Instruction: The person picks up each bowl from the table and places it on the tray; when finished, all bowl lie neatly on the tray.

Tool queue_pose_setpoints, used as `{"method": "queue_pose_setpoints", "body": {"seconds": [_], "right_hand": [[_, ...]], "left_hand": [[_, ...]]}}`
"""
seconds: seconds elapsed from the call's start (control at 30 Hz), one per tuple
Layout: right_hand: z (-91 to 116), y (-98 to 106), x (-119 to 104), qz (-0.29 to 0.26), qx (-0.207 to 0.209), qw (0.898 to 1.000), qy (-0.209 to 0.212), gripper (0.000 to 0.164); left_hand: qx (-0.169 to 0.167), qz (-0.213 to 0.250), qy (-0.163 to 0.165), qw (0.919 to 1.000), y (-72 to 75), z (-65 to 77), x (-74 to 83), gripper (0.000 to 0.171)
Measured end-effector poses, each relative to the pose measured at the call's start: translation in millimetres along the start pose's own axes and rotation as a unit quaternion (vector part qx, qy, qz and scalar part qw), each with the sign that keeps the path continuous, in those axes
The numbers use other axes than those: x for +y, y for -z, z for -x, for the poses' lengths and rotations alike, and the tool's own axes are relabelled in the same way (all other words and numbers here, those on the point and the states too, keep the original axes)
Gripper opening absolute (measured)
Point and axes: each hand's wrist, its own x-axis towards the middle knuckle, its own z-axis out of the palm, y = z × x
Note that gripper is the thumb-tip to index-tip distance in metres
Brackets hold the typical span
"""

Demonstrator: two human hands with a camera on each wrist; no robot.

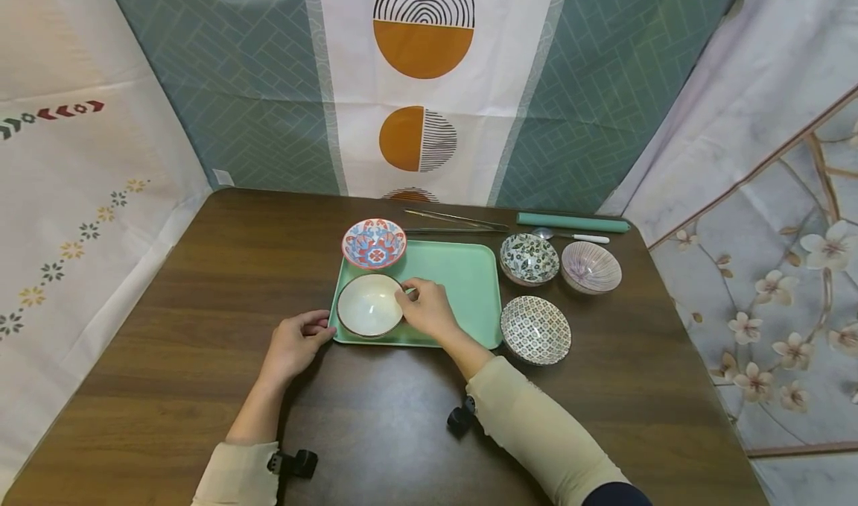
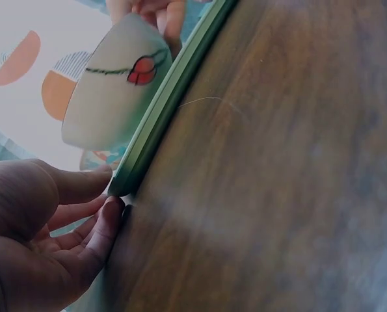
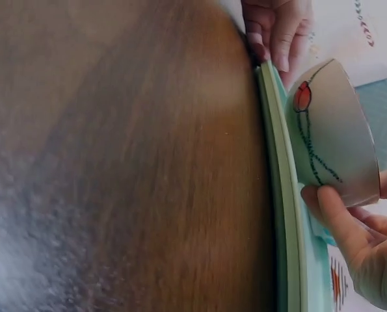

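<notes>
A white bowl (image 1: 370, 306) with a dark rim stands at the left front of the light green tray (image 1: 472, 290). In the right wrist view, the bowl's outside (image 3: 330, 140) bears a red bud on a dark stem. My right hand (image 1: 429, 310) grips the bowl's right side, thumb by the rim and fingers against the outer wall. At the tray's front left corner, my left hand (image 1: 295, 346) pinches the edge between thumb and fingers. Behind the white bowl, a red and blue patterned bowl (image 1: 374, 244) sits at the tray's back left corner.
Right of the tray stand a floral bowl (image 1: 529, 258), a purple striped bowl (image 1: 591, 267) and a brown patterned bowl (image 1: 535, 330). Behind lie thin sticks (image 1: 456, 220), a spoon (image 1: 570, 235) with a white handle and a green tube-like case (image 1: 573, 223).
</notes>
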Motion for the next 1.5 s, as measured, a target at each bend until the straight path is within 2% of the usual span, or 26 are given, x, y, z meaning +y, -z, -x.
{"method": "queue_pose_setpoints", "body": {"seconds": [0.2,0.33,0.6,0.87,1.1,1.3,1.5], "right_hand": [[3,11,3,-0.023,-0.047,0.999,-0.010,0.041],[6,29,6,-0.038,-0.041,0.998,-0.013,0.046],[18,79,8,-0.037,0.019,0.999,0.011,0.040],[34,129,9,-0.018,0.060,0.998,-0.005,0.045],[41,166,24,0.013,0.117,0.993,-0.021,0.048],[47,194,44,0.047,0.180,0.982,-0.029,0.047],[53,222,62,0.105,0.255,0.960,-0.044,0.043]], "left_hand": [[-0.003,-0.004,-0.007,1.0000,-0.2,-1.2,0.5,0.032],[0.000,-0.011,-0.008,0.9999,0.7,-1.4,1.0,0.032],[0.001,-0.009,0.002,1.0000,2.7,0.5,2.1,0.031],[0.001,-0.011,-0.001,0.9999,3.4,0.5,1.6,0.030],[-0.005,-0.010,0.001,0.9999,2.8,0.7,1.2,0.031],[-0.007,-0.005,0.006,0.9999,3.1,1.3,2.3,0.031],[-0.008,-0.009,0.001,0.9999,3.2,1.0,3.0,0.031]]}}
